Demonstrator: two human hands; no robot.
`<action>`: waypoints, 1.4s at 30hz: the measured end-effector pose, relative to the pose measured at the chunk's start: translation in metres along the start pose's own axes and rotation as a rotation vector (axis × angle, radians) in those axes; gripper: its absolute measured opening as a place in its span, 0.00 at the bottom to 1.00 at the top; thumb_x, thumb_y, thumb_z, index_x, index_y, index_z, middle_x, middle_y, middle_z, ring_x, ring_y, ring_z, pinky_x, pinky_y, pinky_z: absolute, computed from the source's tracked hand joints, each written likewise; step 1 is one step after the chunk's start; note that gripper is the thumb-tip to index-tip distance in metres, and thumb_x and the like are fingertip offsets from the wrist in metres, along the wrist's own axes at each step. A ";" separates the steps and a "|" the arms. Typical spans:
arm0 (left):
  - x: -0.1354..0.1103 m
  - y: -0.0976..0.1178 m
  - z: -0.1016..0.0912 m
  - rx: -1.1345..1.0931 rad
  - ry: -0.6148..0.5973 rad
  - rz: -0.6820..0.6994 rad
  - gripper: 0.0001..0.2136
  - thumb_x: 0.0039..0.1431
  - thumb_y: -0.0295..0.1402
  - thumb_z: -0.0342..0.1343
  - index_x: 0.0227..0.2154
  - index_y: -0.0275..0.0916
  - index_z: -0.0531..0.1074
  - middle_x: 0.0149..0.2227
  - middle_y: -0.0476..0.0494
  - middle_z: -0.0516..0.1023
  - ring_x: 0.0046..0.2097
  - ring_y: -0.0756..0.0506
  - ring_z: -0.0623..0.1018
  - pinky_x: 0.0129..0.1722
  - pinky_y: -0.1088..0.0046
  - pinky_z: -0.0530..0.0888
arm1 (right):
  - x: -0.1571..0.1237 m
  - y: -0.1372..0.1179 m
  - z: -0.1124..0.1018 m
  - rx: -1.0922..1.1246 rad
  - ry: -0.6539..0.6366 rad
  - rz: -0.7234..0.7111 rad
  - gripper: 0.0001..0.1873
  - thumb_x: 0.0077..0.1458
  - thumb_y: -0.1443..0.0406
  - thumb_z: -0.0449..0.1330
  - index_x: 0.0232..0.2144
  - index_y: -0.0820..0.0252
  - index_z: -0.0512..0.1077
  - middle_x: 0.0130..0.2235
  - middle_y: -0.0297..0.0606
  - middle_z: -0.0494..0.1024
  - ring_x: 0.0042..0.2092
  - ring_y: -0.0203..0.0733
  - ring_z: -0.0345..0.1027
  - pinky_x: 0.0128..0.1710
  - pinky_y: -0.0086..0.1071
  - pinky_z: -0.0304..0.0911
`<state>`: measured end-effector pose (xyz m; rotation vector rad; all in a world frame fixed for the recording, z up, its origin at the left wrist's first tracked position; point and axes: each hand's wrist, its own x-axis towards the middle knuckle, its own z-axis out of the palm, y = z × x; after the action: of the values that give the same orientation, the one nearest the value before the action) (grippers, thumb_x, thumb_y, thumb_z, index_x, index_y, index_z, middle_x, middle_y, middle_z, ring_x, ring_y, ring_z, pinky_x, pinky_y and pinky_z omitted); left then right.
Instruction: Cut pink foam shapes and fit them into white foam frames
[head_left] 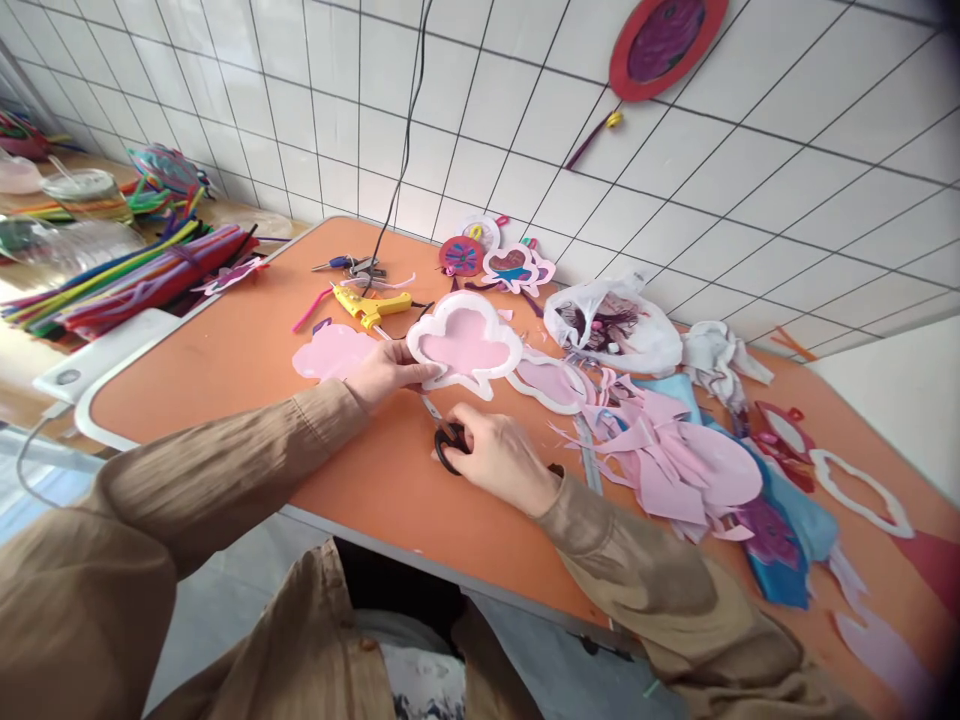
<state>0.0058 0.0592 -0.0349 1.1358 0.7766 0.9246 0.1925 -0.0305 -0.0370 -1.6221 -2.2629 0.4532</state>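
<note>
My left hand (386,372) pinches the lower left edge of a cloud-shaped felt piece (466,342), pink in the middle with a raised white border. In my right hand (501,445) is a pair of scissors (448,445) with black handles, my fingers through the loops. Their blades point up and left, just beneath the cloud piece; whether they touch it I cannot tell. A plain pink felt cloud (334,352) lies left of my left hand. Behind it rests a yellow glue gun (371,303). Another white-bordered pink piece (555,380) lies right of the held one.
Pink felt scraps (667,460) and blue fabric (799,500) are heaped on the right of the orange table (240,350). A white plastic bag (615,325) and finished felt ornaments (517,268) stand near the tiled wall. Pipe cleaners (142,280) lie at left. A black cord (409,130) hangs down the wall.
</note>
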 end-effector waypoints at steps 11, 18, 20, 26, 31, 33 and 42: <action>-0.004 0.005 0.004 -0.097 0.071 0.084 0.17 0.31 0.38 0.79 0.25 0.35 0.82 0.28 0.44 0.82 0.29 0.50 0.77 0.28 0.74 0.77 | 0.013 0.026 0.009 -0.112 0.232 -0.006 0.12 0.61 0.67 0.62 0.45 0.56 0.83 0.39 0.42 0.80 0.40 0.46 0.76 0.39 0.34 0.65; -0.006 0.000 0.009 -0.072 0.019 0.058 0.16 0.34 0.38 0.79 0.24 0.34 0.82 0.26 0.44 0.81 0.27 0.50 0.76 0.29 0.72 0.76 | 0.017 0.023 0.006 -0.013 0.169 -0.025 0.11 0.60 0.68 0.64 0.43 0.54 0.83 0.39 0.40 0.85 0.41 0.47 0.79 0.42 0.35 0.67; -0.007 -0.001 0.009 -0.082 0.015 0.065 0.16 0.34 0.37 0.78 0.24 0.34 0.82 0.26 0.44 0.81 0.28 0.50 0.77 0.29 0.72 0.76 | 0.017 0.024 0.005 -0.005 0.172 -0.036 0.13 0.60 0.69 0.63 0.45 0.53 0.83 0.41 0.40 0.86 0.42 0.47 0.79 0.42 0.35 0.68; -0.007 -0.005 0.011 -0.108 0.032 0.082 0.15 0.35 0.37 0.78 0.24 0.34 0.82 0.26 0.44 0.81 0.28 0.49 0.78 0.29 0.73 0.77 | 0.017 0.021 0.004 -0.068 0.128 -0.038 0.15 0.61 0.69 0.62 0.48 0.57 0.82 0.44 0.45 0.85 0.46 0.50 0.78 0.43 0.35 0.67; -0.006 -0.012 0.014 -0.112 0.043 0.066 0.18 0.28 0.37 0.80 0.22 0.34 0.81 0.25 0.44 0.81 0.28 0.49 0.77 0.28 0.73 0.76 | 0.018 0.022 0.005 0.041 0.136 0.024 0.19 0.60 0.67 0.63 0.53 0.54 0.81 0.31 0.35 0.82 0.33 0.42 0.73 0.36 0.32 0.62; -0.004 -0.015 0.013 -0.114 0.031 0.060 0.19 0.27 0.37 0.80 0.22 0.34 0.81 0.25 0.43 0.81 0.27 0.48 0.77 0.28 0.72 0.76 | 0.019 0.024 0.005 0.052 0.134 0.020 0.20 0.59 0.68 0.63 0.54 0.54 0.81 0.26 0.32 0.78 0.30 0.39 0.68 0.34 0.31 0.60; -0.007 -0.010 0.011 -0.119 -0.018 0.029 0.20 0.29 0.40 0.81 0.24 0.34 0.82 0.25 0.44 0.82 0.28 0.49 0.77 0.29 0.73 0.75 | 0.016 0.035 0.011 -0.055 0.186 -0.109 0.25 0.60 0.69 0.61 0.59 0.53 0.78 0.45 0.43 0.84 0.43 0.48 0.76 0.43 0.36 0.68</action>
<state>0.0144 0.0468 -0.0413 1.0520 0.6832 0.9710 0.2123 -0.0052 -0.0611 -1.4899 -2.2264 0.2059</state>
